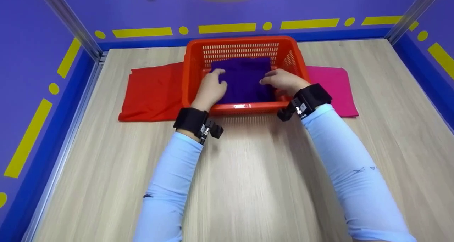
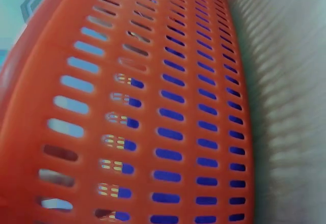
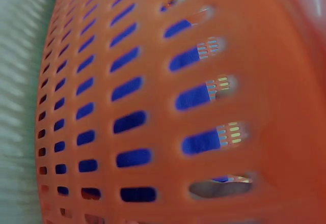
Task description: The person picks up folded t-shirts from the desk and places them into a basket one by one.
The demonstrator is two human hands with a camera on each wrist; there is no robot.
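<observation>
A folded purple cloth lies inside an orange-red plastic basket with slotted walls. My left hand reaches over the front rim to the cloth's left edge, thumb and index finger spread apart. At the cloth's right edge is my right hand, its fingers extended towards the cloth; its lower fingers are partly hidden. Both wrist views are filled by the basket's wall, and the purple-blue cloth shows through the slots. Neither hand's fingertips can be made out clearly in the wrist views.
A red cloth lies flat on the wood-grain table left of the basket, and a pink cloth lies to its right. Blue-purple panels with yellow marks stand behind and at both sides.
</observation>
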